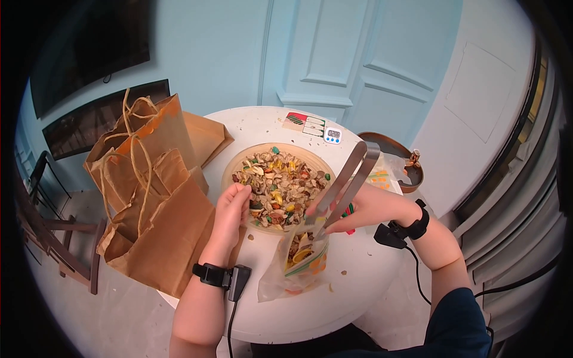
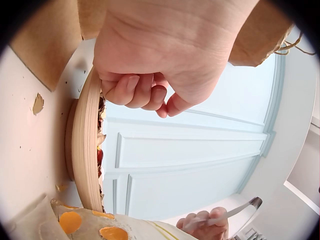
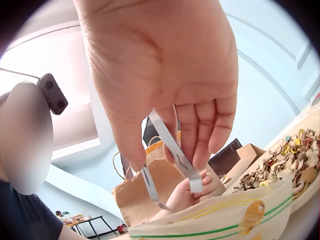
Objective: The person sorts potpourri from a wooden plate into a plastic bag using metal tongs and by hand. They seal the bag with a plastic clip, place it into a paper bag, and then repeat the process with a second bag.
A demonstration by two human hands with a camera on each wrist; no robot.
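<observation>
Right hand (image 1: pixel 358 212) pinches metal tongs (image 1: pixel 343 185) over a printed pouch (image 1: pixel 304 256), left hand (image 1: pixel 233 206) apparently curled on the bowl (image 1: pixel 239 164) rim

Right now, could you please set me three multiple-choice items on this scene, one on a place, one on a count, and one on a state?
1. Where does the clear printed plastic bag lie?
A. On the white round table, at the near side of the wide wooden bowl of dried mix
B. Inside a brown paper bag
C. On the floor

2. How many arms of the long metal tongs show?
A. One
B. Two
C. Four

3. What is the left hand doing?
A. Lying flat on the table
B. Lifting the small white digital timer
C. Gripping the bowl's rim with curled fingers

Answers: 1 A, the bag sits on the tabletop against the bowl's near edge. 2 B, two arms run down from the right hand toward the bag's mouth. 3 C, the left wrist view shows fingers curled at the rim.
</observation>
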